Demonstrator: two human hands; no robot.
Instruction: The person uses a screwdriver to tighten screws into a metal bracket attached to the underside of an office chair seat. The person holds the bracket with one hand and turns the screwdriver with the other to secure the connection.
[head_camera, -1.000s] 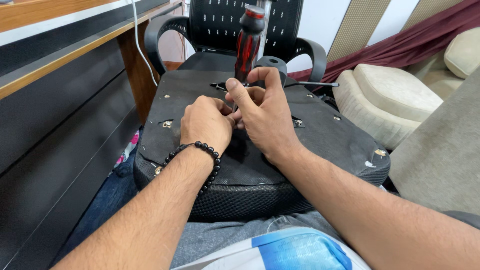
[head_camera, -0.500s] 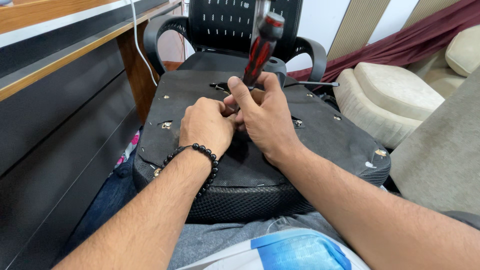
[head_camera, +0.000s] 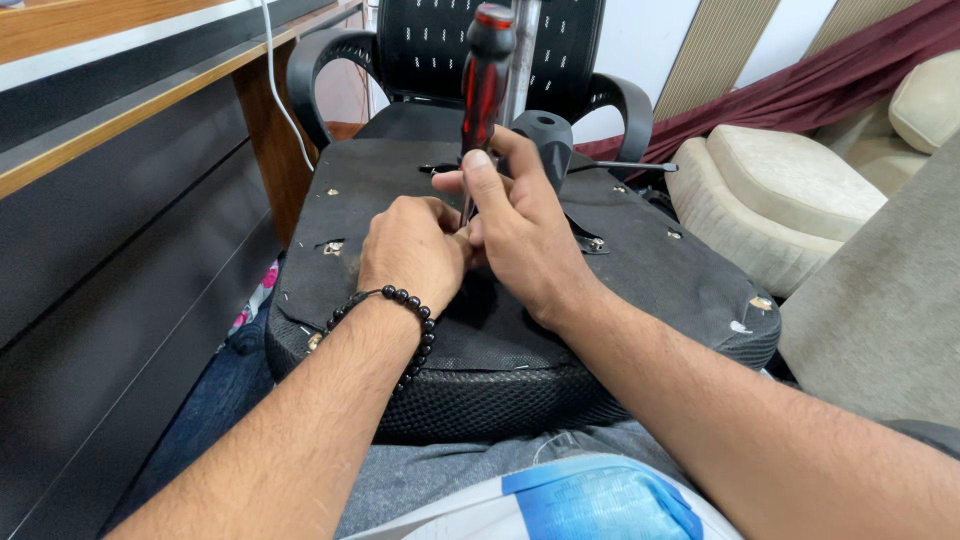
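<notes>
Right hand had its grip clamped on the upright red-and-black plastic-handled screwdriver, whose tip met the upturned black fabric chair seat just beside the left hand, fingers curled together there.

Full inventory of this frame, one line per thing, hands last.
screwdriver: 1, red and black handle, upright over the seat, held by the right hand
seat cushion: 1, black, upside down on the lap, underside up
office chair: 1, black, behind the seat cushion
desk: 1, wood and dark panels, at left
cable: 1, white, hanging at the desk edge
sofa cushions: beige, at right
cloth: 1, maroon, behind the sofa cushions
bracelet: 1, black beads, on the left wrist
left hand: on the seat cushion, by the screwdriver tip
right hand: gripping the screwdriver shaft
</notes>
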